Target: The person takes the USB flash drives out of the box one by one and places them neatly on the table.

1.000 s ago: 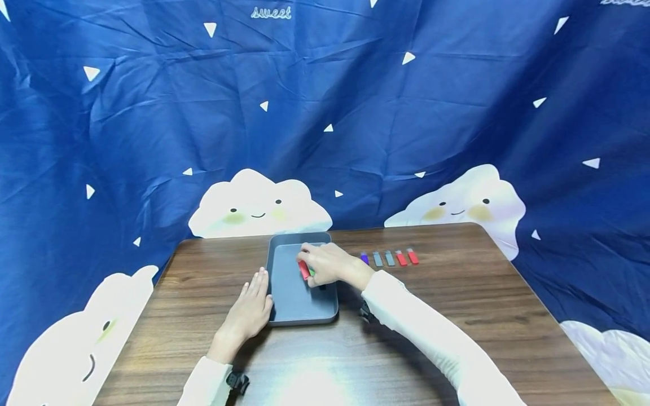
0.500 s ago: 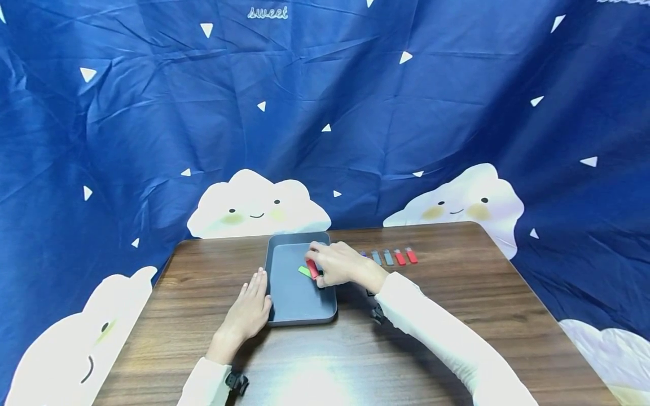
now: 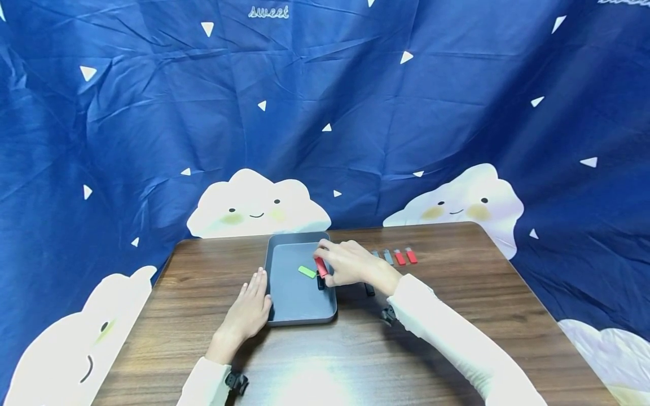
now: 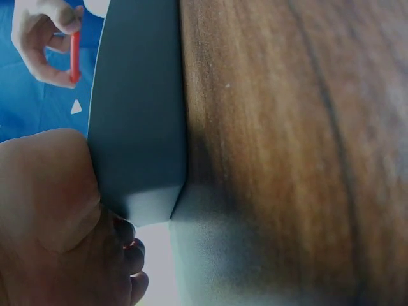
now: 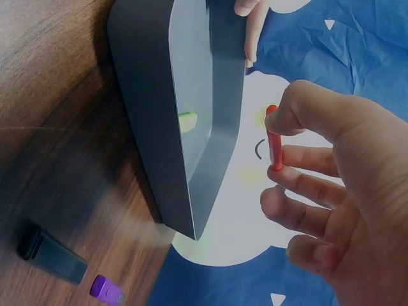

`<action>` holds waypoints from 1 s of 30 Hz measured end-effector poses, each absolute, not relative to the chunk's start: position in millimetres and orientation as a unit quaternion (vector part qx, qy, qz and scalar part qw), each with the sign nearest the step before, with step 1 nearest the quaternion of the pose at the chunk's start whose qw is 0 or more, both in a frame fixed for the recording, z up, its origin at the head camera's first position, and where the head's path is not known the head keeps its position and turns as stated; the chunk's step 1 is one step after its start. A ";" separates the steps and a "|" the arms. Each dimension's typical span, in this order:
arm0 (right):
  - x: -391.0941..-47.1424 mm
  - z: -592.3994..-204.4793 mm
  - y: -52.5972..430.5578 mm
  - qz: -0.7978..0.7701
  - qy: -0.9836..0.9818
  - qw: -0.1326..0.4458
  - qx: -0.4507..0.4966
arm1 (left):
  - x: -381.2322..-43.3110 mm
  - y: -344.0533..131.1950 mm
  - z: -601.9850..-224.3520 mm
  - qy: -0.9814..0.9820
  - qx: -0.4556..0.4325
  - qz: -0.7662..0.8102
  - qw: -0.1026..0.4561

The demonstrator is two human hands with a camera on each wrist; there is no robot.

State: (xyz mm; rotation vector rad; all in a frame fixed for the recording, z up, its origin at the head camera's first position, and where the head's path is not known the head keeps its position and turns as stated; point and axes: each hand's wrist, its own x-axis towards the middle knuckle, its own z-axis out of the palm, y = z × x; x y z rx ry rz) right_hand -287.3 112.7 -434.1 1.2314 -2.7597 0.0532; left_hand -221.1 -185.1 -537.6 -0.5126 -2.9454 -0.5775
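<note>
Between thumb and fingertips, my right hand (image 3: 350, 262) pinches a red USB flash drive (image 3: 321, 268) over the right side of a shallow grey tray (image 3: 294, 307). The right wrist view shows that drive (image 5: 275, 141) held upright, above the tray's rim. Inside the tray lie a green flash drive (image 3: 307, 272) and a black one (image 3: 320, 283), the latter partly covered by the red drive in the head view. My left hand (image 3: 246, 310) rests along the tray's left wall with its fingers extended.
To the tray's right, a row on the wooden table (image 3: 203, 282) includes grey (image 3: 388, 257) and red (image 3: 400, 257) flash drives. A purple drive (image 5: 107, 290) and a black one (image 5: 54, 256) lie nearer the tray. Behind the table hangs a blue cloth (image 3: 355, 141).
My right hand has moved right with the red flash drive, from the tray's middle toward its right wall. The green and black drives in the tray are now uncovered. My left hand stays put.
</note>
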 end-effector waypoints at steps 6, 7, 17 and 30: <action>-284.7 -433.4 123.5 0.026 -0.914 0.067 0.399 | -218.4 -182.2 -532.7 -0.968 -0.160 -0.189 0.042; -284.2 -433.7 125.5 0.028 -0.914 0.069 0.398 | -218.5 -182.2 -532.7 -0.968 -0.160 -0.188 0.040; -281.7 -429.4 145.7 0.039 -0.924 0.072 0.374 | -219.8 -183.4 -532.0 -0.973 -0.153 -0.173 0.025; -275.0 -429.4 175.7 0.053 -0.921 0.111 0.370 | -219.2 -183.3 -532.1 -0.973 -0.149 -0.176 0.019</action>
